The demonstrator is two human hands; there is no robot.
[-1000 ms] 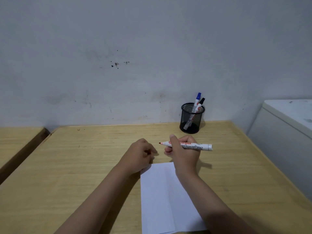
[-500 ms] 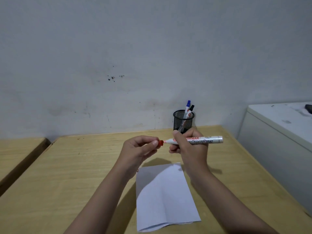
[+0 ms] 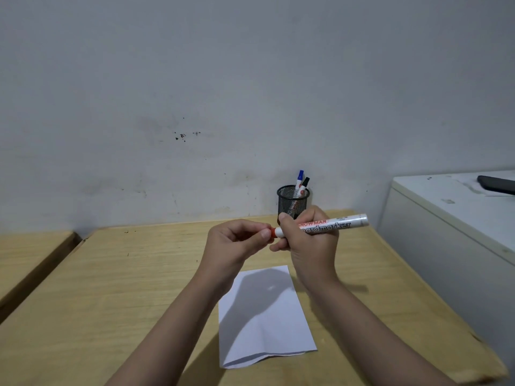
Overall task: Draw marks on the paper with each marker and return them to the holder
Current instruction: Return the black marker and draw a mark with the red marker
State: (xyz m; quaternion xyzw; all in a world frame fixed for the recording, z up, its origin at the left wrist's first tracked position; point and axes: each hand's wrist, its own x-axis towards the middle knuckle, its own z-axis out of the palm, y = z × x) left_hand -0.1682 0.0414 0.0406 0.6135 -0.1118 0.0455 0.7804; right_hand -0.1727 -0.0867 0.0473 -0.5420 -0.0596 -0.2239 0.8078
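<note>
Setting: a plain study or office corner, likely in a home; which one cannot be told.
Desk: light wood, pushed against the wall, a second wooden surface just beside it at left.
Wall: bare, grey-white, scuffed, with dark specks.
Holder: black mesh cup at the desk's back edge, with markers standing in it.
Paper: one white sheet lying flat on the desk.
Cabinet: white, at right, a dark flat object on top.
</note>
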